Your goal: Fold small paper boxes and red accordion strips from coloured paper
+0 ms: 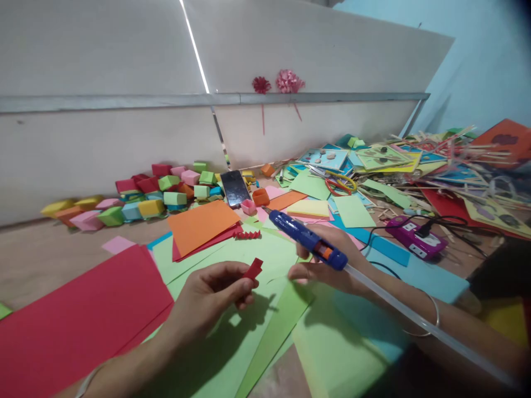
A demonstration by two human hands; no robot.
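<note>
- The left hand (211,296) pinched a small red paper piece (253,269) between its thumb and fingers, with the piece sticking up past the fingertips.
- The right hand (327,262) was wrapped around a blue glue gun (307,239), its fingers curled tight on the handle.
- The gun's tip pointed away from the right hand, up and to the left, and was not touching the red piece, so I judged that no glue had gone on yet.
- A long clear glue stick (415,318) poked out of the back of the gun, over the right wrist.
- Just beyond the left hand's fingertips lay a folded red zigzag strip (246,235) on the green paper (253,254). It looked finished.
- Far past the left hand sat a heap of little paper boxes (157,196), so lots of folding looked done.
- Under both hands were flat sheets not yet cut or folded, like the big red sheet (78,315) beside the left wrist.
- A purple power strip (415,237) sat past the right hand, with a black cord plugged in.
</note>
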